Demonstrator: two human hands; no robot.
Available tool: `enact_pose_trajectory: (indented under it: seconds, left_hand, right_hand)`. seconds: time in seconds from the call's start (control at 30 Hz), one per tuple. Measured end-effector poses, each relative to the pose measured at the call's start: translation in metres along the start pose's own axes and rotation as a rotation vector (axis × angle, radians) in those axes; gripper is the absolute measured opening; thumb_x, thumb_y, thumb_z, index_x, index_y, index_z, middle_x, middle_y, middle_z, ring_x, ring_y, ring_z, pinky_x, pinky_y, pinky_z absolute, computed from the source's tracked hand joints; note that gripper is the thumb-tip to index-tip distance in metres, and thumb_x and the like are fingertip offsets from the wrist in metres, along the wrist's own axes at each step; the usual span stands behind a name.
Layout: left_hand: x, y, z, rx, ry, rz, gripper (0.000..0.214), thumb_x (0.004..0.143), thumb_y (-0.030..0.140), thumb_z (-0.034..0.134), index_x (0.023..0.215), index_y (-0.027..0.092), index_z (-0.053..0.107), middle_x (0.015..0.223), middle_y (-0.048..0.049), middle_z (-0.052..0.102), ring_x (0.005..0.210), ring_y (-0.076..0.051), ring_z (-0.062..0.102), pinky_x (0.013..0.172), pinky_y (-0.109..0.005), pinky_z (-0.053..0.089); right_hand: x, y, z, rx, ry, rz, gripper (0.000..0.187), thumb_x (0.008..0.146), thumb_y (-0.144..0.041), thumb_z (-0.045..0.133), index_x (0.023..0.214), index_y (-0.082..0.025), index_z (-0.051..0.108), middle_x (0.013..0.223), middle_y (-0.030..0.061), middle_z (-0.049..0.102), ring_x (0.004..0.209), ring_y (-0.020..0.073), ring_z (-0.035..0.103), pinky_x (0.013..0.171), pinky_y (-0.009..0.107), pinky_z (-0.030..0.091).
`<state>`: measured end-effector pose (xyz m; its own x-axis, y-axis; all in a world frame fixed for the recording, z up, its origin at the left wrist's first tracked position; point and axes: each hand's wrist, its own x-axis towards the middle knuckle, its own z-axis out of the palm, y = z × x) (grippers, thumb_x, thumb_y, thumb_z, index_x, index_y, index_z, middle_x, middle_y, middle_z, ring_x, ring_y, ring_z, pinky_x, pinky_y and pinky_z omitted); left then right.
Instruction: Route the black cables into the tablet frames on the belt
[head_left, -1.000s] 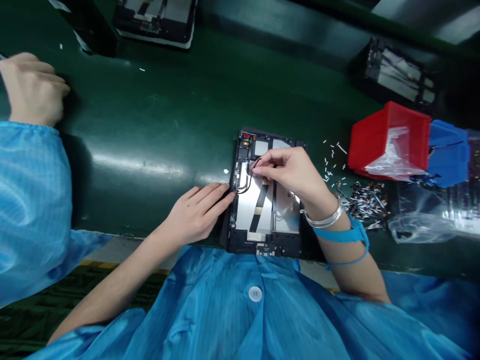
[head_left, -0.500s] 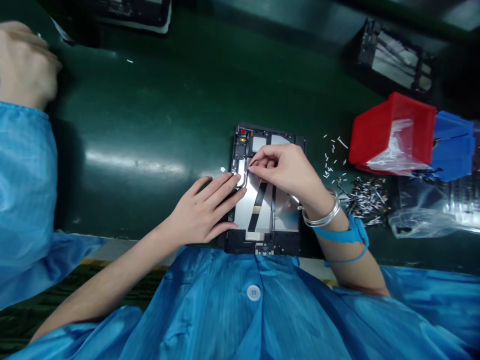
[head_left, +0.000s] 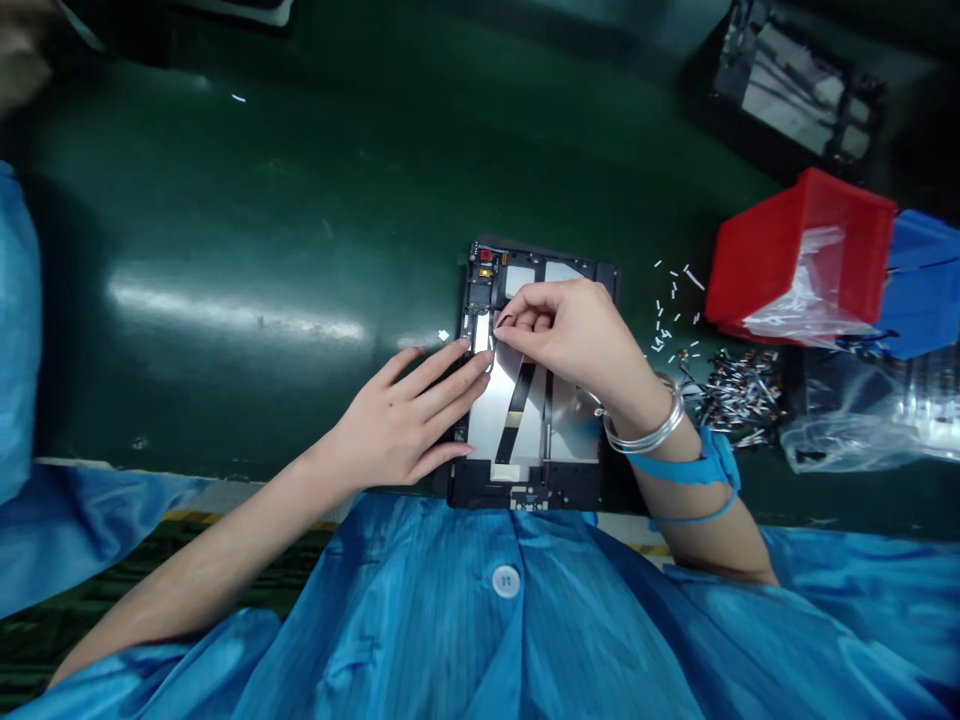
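An opened tablet (head_left: 574, 420) lies on the green table at its near edge, its inner silver plates and black ribbon cable (head_left: 512, 420) exposed. My left hand (head_left: 409, 420) rests across the tablet's left side, fingers spread and tips touching the frame. My right hand (head_left: 566, 325) is over the upper middle of the tablet, thumb and index finger pinched. A thin black cable (head_left: 491, 358) runs up the left part to that pinch, and the fingers appear closed on its end. The fingers partly cover the parts beneath.
To the right are a red bin (head_left: 757, 260) with plastic film, a blue bin (head_left: 922, 285), a pile of small parts (head_left: 742, 395), white scraps (head_left: 660, 335) and a clear bag (head_left: 840, 430). Another device stack (head_left: 795, 95) stands back right. A co-worker's blue sleeve (head_left: 19, 330) is at left.
The co-worker's hand and sleeve have shifted up and left, mostly out of view. My hands have barely moved on the tablet; the view has turned slightly.
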<state>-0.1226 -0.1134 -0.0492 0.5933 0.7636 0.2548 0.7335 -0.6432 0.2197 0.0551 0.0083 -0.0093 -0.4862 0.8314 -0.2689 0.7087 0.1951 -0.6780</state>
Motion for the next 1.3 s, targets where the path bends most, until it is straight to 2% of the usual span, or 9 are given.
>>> enact_pose_trajectory:
  seconds: [0.2,0.5,0.77,0.87,0.97,1.13,1.3]
  left_hand:
    - [0.0,0.0,0.0,0.03,-0.01,0.002,0.056,0.1,0.045,0.029,0.133,0.008,0.054,0.14,-0.0149,0.052,0.128,-0.032,0.049,0.097,-0.044,0.04]
    - [0.001,0.0,-0.001,-0.023,-0.028,-0.006,0.054,0.099,0.044,0.035,0.137,0.009,0.051,0.142,-0.0146,0.049,0.132,-0.034,0.045,0.099,-0.047,0.04]
    - [0.009,-0.007,-0.012,-0.013,-0.066,0.098,0.053,0.099,0.044,0.038,0.132,0.006,0.054,0.138,-0.0143,0.054,0.131,-0.032,0.047,0.101,-0.045,0.041]
    - [0.013,-0.009,-0.013,-0.035,-0.058,0.09,0.052,0.099,0.045,0.039,0.13,0.007,0.056,0.135,-0.0147,0.057,0.129,-0.032,0.049,0.103,-0.045,0.04]
    - [0.018,-0.012,-0.013,-0.075,-0.046,0.081,0.05,0.098,0.044,0.039,0.128,0.009,0.058,0.132,-0.0155,0.06,0.128,-0.031,0.05,0.101,-0.044,0.041]
    - [0.024,-0.016,-0.014,-0.081,-0.042,0.093,0.046,0.098,0.042,0.038,0.125,0.011,0.06,0.127,-0.0131,0.063,0.124,-0.03,0.053,0.099,-0.042,0.042]
    - [0.021,-0.014,-0.014,-0.025,-0.001,0.118,0.044,0.098,0.038,0.041,0.123,0.007,0.06,0.128,-0.0146,0.063,0.12,-0.032,0.055,0.095,-0.043,0.044]
  right_hand:
    - [0.001,0.0,0.0,0.027,-0.017,0.026,0.006,0.071,-0.014,0.064,0.065,-0.017,0.064,0.055,-0.0025,0.057,0.055,0.0103,0.05,0.06,0.028,0.037]
    - [-0.001,-0.002,0.001,0.005,0.007,0.016,0.008,0.072,-0.012,0.065,0.065,-0.017,0.065,0.056,-0.0018,0.055,0.059,0.0118,0.049,0.06,0.028,0.034]
    - [-0.002,-0.005,0.004,-0.031,0.016,0.069,0.008,0.072,-0.013,0.064,0.066,-0.018,0.064,0.059,-0.0015,0.057,0.06,0.012,0.048,0.059,0.028,0.033]
    - [-0.003,-0.004,0.006,-0.025,0.079,0.079,0.006,0.073,-0.014,0.064,0.074,-0.019,0.065,0.061,-0.0016,0.058,0.061,0.0134,0.051,0.06,0.029,0.034]
    - [-0.008,-0.002,0.005,-0.031,0.204,0.081,0.013,0.075,-0.015,0.063,0.087,-0.021,0.064,0.061,-0.0027,0.057,0.062,0.0147,0.053,0.064,0.03,0.035]
    - [-0.024,0.003,0.0,-0.057,0.304,0.021,0.007,0.081,-0.02,0.059,0.084,-0.021,0.065,0.061,-0.0026,0.056,0.059,0.0129,0.051,0.064,0.029,0.036]
    - [-0.029,0.011,0.004,-0.102,0.231,-0.118,0.015,0.083,-0.02,0.056,0.09,-0.02,0.07,0.065,-0.0018,0.061,0.062,0.0123,0.053,0.064,0.028,0.037]
